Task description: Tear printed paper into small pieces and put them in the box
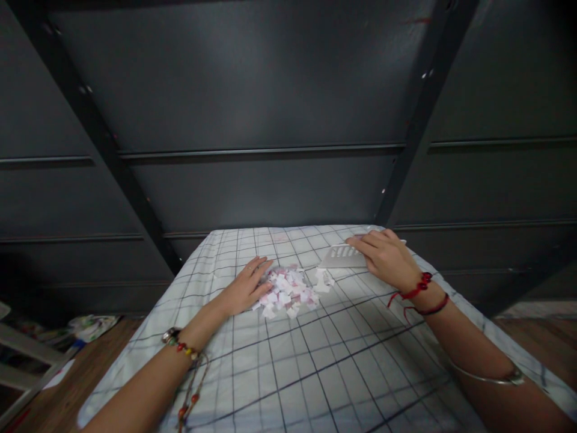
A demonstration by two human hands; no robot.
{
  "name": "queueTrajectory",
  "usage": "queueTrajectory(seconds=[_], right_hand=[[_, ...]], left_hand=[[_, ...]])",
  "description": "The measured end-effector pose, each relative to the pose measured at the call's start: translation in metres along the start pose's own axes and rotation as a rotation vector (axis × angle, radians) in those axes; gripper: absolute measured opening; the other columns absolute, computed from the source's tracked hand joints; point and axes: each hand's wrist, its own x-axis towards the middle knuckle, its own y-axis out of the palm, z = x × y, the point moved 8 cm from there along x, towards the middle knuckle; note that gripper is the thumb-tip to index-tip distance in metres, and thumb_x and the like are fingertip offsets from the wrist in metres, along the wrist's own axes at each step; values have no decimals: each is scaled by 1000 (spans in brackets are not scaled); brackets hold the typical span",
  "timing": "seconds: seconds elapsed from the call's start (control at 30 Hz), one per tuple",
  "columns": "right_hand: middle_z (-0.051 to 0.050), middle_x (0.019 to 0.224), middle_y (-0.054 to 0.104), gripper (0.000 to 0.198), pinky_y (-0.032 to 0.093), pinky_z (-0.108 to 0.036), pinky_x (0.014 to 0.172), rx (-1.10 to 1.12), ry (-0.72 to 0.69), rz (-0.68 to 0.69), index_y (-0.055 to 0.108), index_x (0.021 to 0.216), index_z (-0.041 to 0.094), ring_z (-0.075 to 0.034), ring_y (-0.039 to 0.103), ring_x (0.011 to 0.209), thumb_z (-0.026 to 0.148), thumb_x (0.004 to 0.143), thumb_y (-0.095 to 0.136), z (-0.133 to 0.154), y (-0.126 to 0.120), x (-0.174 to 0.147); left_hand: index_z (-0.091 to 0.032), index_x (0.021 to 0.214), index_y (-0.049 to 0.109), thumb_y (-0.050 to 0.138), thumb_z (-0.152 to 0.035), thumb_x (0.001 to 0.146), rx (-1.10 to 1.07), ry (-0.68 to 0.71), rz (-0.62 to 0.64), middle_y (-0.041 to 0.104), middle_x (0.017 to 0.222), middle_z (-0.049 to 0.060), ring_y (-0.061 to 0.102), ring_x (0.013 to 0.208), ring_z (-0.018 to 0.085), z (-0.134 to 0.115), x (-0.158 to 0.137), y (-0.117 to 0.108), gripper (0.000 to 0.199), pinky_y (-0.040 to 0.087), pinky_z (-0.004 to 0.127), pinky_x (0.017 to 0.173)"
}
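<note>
A loose heap of torn paper scraps (288,291), white and pinkish, lies on the checked cloth. My left hand (249,285) rests flat at the heap's left edge, fingers stretched out, the thumb touching the scraps. To the right of the heap, my right hand (386,257) grips the top of a white slotted plastic piece (343,257), which stands tilted on the cloth. Its exact kind is unclear, as the hand covers its right part. A few scraps (323,280) lie just in front of its lower left edge.
The table under the white checked cloth (288,373) reaches back to a dark metal panel wall (265,192). At lower left are a pale slatted chair (27,355) and a crumpled bag (92,326) on the wooden floor (90,367).
</note>
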Motion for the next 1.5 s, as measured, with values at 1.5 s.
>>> queueTrajectory(seconds=[1.5], right_hand=[[-4,72,59,40,33,-32,68,99,-21,-50,59,102,13,-19,47,75,0,69,41,17,3,4]], left_hand=[[-15,136,24,29,-48,93,17,-1,2,25,142,14,18,131,29,1,1,0,54,21,46,105]])
